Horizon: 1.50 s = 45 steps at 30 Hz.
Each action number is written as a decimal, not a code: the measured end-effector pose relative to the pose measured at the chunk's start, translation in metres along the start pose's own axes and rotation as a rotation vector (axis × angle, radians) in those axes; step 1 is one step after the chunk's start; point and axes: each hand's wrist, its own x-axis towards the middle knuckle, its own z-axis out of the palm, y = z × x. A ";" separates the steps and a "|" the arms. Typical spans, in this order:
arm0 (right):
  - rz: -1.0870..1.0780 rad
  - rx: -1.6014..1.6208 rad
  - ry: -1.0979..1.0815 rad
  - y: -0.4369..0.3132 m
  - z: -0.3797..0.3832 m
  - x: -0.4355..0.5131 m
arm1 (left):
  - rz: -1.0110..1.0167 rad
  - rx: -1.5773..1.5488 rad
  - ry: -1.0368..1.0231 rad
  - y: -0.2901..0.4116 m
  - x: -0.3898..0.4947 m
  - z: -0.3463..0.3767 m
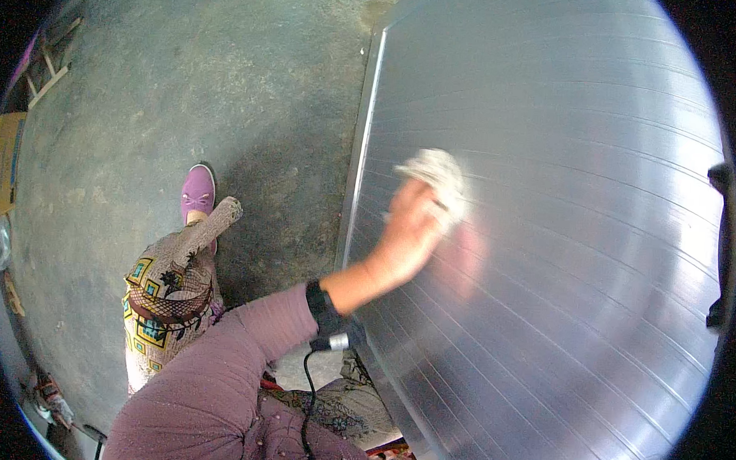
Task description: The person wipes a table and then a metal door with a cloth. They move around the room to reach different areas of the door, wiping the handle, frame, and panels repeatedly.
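Observation:
My left hand (414,216), blurred, reaches across from the lower left and is shut on a crumpled whitish cloth (440,171). The cloth is at the surface of a large, shiny grey metal panel (525,266) with thin parallel grooves. A reddish reflection shows in the panel just below and right of the hand. The panel's bright metal edge (362,138) lies left of the hand. A mauve sleeve (276,324) and a black band (324,307) cover the forearm and wrist. My right hand is out of view.
A black cable with a silver connector (338,342) hangs beside my sleeve. Patterned clothing (165,296) and a purple shoe (199,187) are over the concrete floor (135,100). A yellow box (2,162) and a wooden frame (47,88) stand at the far left.

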 end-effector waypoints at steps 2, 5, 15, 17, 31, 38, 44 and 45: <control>-0.005 -0.028 -0.011 0.001 0.000 0.002 | 0.132 0.110 -0.056 0.040 -0.017 0.010; -0.041 -0.043 -0.017 0.003 -0.001 0.002 | 0.253 0.103 -0.028 0.021 -0.011 0.005; -0.182 -0.093 -0.019 -0.006 -0.003 0.000 | -0.670 0.286 0.054 -0.209 -0.028 -0.049; -0.210 -0.100 0.002 -0.010 -0.010 0.001 | -0.750 0.058 0.061 -0.201 -0.027 -0.049; -0.136 0.265 0.086 -0.070 -0.019 -0.006 | 0.604 -0.039 -0.161 0.272 -0.035 0.016; -0.077 0.292 0.031 -0.073 -0.027 -0.010 | 0.467 0.055 -0.099 0.189 -0.021 0.004; -0.101 0.148 0.075 -0.071 -0.060 -0.035 | -0.256 0.174 0.084 -0.019 -0.033 -0.021; -0.106 0.130 0.075 -0.071 -0.063 -0.038 | -0.198 0.096 0.105 -0.049 -0.031 -0.027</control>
